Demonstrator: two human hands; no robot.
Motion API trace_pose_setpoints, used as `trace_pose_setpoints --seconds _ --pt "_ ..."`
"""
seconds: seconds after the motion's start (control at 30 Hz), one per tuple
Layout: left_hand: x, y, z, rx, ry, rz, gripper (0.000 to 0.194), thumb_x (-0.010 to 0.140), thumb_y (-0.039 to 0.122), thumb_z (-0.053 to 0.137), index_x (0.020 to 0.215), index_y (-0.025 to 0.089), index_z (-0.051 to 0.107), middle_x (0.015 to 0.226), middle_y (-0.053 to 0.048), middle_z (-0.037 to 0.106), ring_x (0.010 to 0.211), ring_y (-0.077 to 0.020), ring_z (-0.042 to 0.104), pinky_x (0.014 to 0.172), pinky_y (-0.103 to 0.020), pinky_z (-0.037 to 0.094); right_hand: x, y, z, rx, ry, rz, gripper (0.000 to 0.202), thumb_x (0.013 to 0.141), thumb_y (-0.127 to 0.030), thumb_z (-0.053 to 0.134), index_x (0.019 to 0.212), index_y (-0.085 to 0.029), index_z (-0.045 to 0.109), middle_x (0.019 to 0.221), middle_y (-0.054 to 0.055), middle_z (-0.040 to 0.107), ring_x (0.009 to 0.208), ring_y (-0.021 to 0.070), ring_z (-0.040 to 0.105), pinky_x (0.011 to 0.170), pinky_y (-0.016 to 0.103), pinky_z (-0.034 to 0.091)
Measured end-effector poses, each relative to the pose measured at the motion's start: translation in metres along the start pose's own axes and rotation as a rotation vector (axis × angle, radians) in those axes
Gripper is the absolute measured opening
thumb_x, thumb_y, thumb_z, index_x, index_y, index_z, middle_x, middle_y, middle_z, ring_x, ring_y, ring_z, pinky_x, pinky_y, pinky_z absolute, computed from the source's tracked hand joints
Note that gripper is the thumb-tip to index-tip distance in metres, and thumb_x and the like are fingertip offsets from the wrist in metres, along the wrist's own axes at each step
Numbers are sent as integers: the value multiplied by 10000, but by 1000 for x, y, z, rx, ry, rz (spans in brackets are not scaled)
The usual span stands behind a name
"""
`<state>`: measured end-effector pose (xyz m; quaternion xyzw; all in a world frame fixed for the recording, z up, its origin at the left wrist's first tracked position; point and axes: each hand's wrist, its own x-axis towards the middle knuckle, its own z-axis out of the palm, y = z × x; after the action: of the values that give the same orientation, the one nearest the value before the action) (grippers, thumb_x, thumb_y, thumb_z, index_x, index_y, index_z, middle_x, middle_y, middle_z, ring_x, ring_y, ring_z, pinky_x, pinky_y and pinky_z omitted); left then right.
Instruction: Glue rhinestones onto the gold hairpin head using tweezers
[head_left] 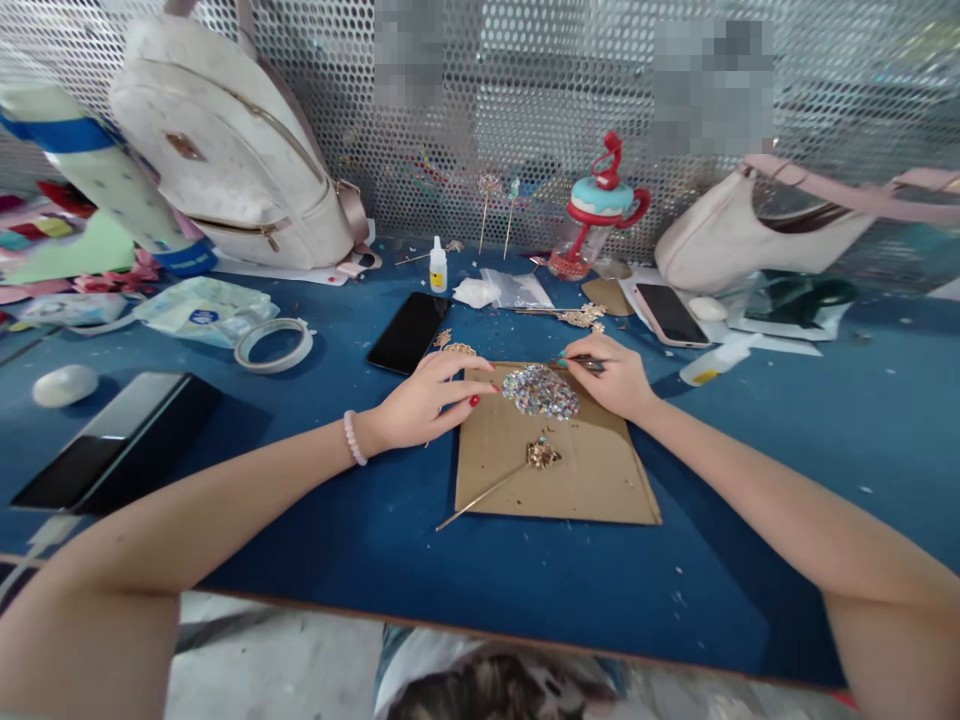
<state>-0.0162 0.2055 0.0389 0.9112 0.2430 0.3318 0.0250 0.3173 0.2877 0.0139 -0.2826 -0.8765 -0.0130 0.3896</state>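
A piece of brown cardboard (585,478) lies on the blue table, with a heap of glittering rhinestones (541,390) near its back edge. My right hand (611,375) is pinched around a thin dark tool, perhaps tweezers, (583,363) at the right of the heap. From the left, my left hand (431,400) reaches the heap's edge, its fingers apart and holding nothing. Below the heap rests a hairpin stick (484,497) with a gold flower-like ornament (541,453) at its upper end.
Behind the cardboard are a black phone (410,332), a small glue bottle (438,268) and gold ornaments (583,316). White tape (274,346) lies left; another glue bottle (712,362) lies right. A backpack (225,150), red-handled cup (596,225) and handbag (750,230) stand along the mesh.
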Motion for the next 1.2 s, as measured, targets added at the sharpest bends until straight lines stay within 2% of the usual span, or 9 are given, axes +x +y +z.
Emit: trace_pose_setpoints --seconds 0.17,0.37,0.5,0.67,0.83,1.03,1.2 --pt "2 4 4 -36 46 -21 280 996 137 504 1205 229 665 1318 -97 629 1254 -240 584 1057 -493 495 0 -1 0 6 -1 -14 220 999 -362 619 1057 -154 662 1017 43 686 891 156 671 819 357 592" --pt "8 4 11 -77 81 -42 270 1002 130 496 1149 216 705 1262 -96 668 1190 -205 634 1028 -431 541 1 -4 -1 37 -10 -51 212 1002 -356 615 1062 -157 662 1023 44 685 888 153 669 814 351 592" --pt "15 1 17 -82 101 -71 253 995 136 513 1100 214 730 1240 -97 683 1174 -218 637 1012 -450 536 1 -7 -3 73 -32 -91 196 1004 -343 613 1037 -156 662 993 35 684 865 146 666 798 339 591" --pt "35 -7 24 -116 35 -45 170 980 196 596 998 240 758 1171 -66 723 1102 -205 665 978 -425 529 4 -13 -5 124 -37 -133 151 998 -290 621 974 -145 656 923 16 680 833 137 667 770 319 589" --pt "52 -20 29 -152 -19 -24 126 968 211 628 950 242 748 1131 -45 739 1091 -199 669 992 -424 515 6 -19 -8 170 -35 -151 37 964 -164 634 932 -171 650 865 18 716 814 154 681 738 318 581" --pt "49 -23 26 -188 4 -142 98 965 175 616 925 184 705 1150 -84 698 1037 -178 685 939 -367 556 4 -22 -11 249 -30 -153 118 921 -104 668 979 -204 645 878 32 741 799 167 695 730 346 592" --pt "48 -18 24 -193 -24 -135 87 953 143 626 915 199 681 1088 -46 707 1048 -168 684 943 -329 534 4 -25 -14 306 -27 -125 167 889 -66 697 990 -188 646 876 45 738 810 173 703 728 341 594"
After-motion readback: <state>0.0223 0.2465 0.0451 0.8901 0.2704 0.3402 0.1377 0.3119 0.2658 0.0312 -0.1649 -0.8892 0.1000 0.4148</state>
